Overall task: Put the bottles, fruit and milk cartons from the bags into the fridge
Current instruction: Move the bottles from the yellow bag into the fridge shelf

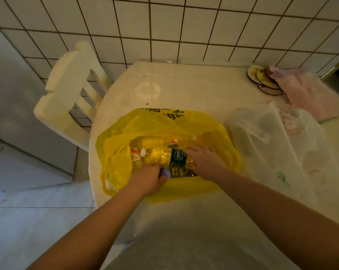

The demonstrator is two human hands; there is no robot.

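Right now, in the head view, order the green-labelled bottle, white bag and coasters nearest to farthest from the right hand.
1. Green-labelled bottle, under the right hand.
2. White bag, just to its right.
3. Coasters, far right of the table.

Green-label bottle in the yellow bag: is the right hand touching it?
Touching. The head view shows the right hand wrapped round the green-label bottle, fingers above it and thumb below.
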